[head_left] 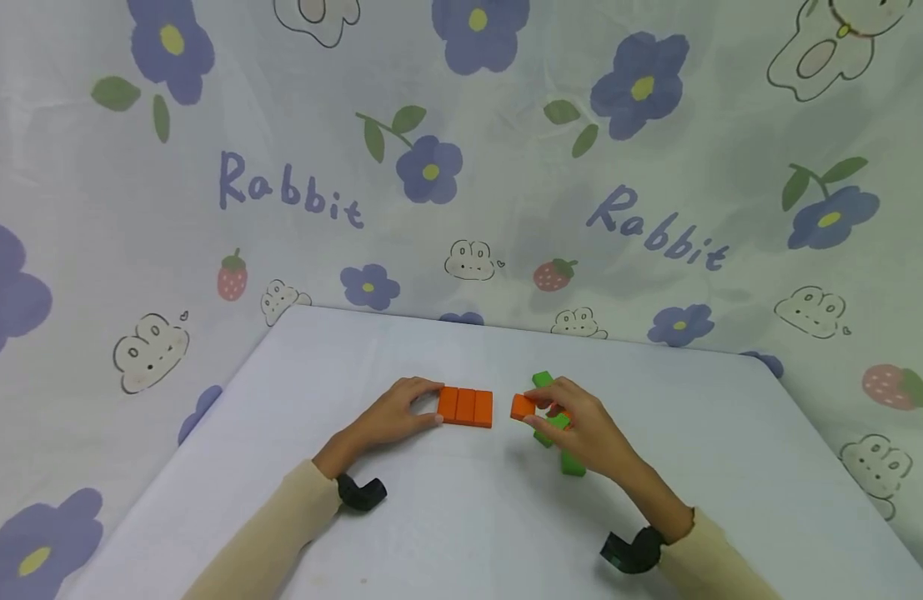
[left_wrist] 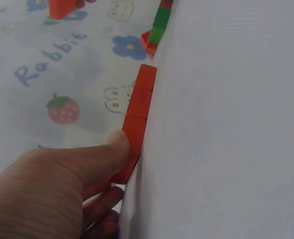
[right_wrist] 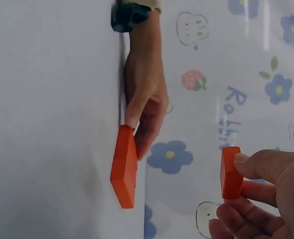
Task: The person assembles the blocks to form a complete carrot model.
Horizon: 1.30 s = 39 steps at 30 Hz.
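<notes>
A row of orange blocks [head_left: 465,407] lies side by side on the white table. My left hand [head_left: 392,412] holds the row's left end, the thumb at the near corner and a finger at the far one. In the left wrist view the thumb presses against the side of the orange row [left_wrist: 137,127]. My right hand [head_left: 587,429] pinches a single orange block [head_left: 523,407], a short gap to the right of the row. Seen from the right wrist, this orange block [right_wrist: 230,174] is between thumb and fingers, raised off the table.
Several green blocks [head_left: 573,463] lie under and around the right hand, partly hidden by it, with bits of orange-red among them. The white table [head_left: 431,525] ends at a cloth backdrop [head_left: 506,192] with flowers and rabbits. Black camera mounts [head_left: 632,552] sit on both wrists.
</notes>
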### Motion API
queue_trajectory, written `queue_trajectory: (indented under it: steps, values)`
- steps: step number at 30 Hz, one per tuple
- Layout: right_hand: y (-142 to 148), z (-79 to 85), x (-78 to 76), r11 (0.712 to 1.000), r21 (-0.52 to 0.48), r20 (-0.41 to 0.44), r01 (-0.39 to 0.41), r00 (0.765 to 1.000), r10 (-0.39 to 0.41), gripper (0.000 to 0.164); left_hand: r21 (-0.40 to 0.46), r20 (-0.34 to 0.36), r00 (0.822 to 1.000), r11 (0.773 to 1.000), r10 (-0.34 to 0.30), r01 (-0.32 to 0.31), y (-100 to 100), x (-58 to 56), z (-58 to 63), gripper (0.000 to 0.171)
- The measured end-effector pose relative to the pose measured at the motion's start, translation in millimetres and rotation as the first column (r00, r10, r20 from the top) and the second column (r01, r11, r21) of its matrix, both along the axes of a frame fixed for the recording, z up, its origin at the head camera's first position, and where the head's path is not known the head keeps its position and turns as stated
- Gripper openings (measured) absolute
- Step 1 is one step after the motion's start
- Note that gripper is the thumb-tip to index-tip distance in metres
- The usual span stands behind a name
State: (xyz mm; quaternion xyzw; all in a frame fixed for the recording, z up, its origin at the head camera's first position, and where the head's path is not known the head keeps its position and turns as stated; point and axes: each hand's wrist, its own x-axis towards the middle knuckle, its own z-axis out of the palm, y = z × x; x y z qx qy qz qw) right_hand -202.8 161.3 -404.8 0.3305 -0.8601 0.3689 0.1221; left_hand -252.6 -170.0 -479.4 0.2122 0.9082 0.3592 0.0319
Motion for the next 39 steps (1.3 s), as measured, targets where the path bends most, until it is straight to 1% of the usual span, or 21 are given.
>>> queue_trajectory:
  steps: [4,9,13,18,21,25,29,34,39]
  values:
    - [-20,-4.4,-5.7,0.999,-0.002,0.020,-0.048,0.999,0.048,0.028,0.001,-0.008,1.000,1.000,-0.002,0.002,1,-1.0,-1.9,0.059]
    - [-43,-18.8,-12.1,0.998,0.032,0.075,-0.062,0.995,0.060,0.027,0.001,-0.012,1.000,1.000,-0.005,0.005,1,-1.3,-3.5,0.060]
    - [-59,-31.9,-17.2,0.995,0.043,0.105,-0.094,0.990,0.089,0.027,0.003,-0.021,1.000,1.000,-0.009,0.009,0,-1.8,-5.7,0.059]
    - [-74,-47.4,-23.9,0.985,0.128,0.122,-0.113,0.988,0.097,0.027,0.003,-0.022,1.000,1.000,-0.010,0.010,0,-2.9,-8.5,0.059]
    - [-79,-54.1,-26.6,0.978,0.177,0.122,-0.111,0.989,0.090,0.026,0.000,0.004,1.000,1.000,-0.002,0.002,1,-3.0,-9.0,0.059]
    - [-81,-58.1,-28.8,0.976,0.190,0.094,-0.107,0.991,0.091,0.025,-0.005,0.013,1.000,1.000,-0.001,0.001,1,-2.9,-7.6,0.060]
    - [-84,-60.0,-30.2,0.974,0.209,0.037,-0.083,0.996,0.077,0.024,-0.002,-0.024,1.000,1.000,-0.006,0.006,1,-3.0,-5.0,0.059]
    - [-86,-63.6,-29.4,0.974,0.220,-0.059,-0.047,0.996,0.062,0.024,0.004,-0.044,0.999,1.000,-0.022,0.022,0,-2.9,-1.2,0.059]
    - [-89,-73.8,-28.8,0.974,0.227,-0.153,-0.015,0.987,0.051,0.024,-0.001,-0.052,0.998,1.000,-0.024,0.024,-1,-2.2,-2.1,0.059]
